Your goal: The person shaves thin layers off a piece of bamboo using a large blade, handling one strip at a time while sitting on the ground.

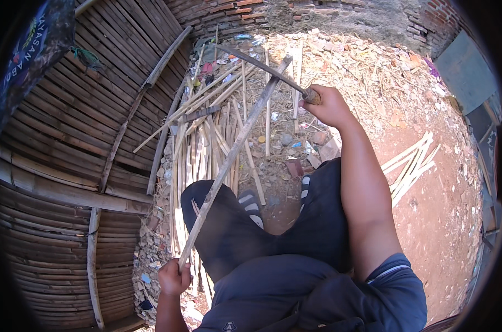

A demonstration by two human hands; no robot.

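My left hand (174, 278) grips the near end of a long thin bamboo stick (234, 149) that slants up and away over my left knee. My right hand (329, 105) is raised at arm's length and closed on the wooden handle of a long dark blade (262, 65), a machete-like knife. The blade crosses the far end of the stick near the top of the view. I sit with dark trousers and striped sandals (251, 205) on the ground.
A pile of split bamboo strips (207, 138) lies on the ground ahead. A woven bamboo platform (68, 155) fills the left side. More pale strips (411, 166) lie on red earth at right. A brick wall (295, 14) and dry litter lie beyond.
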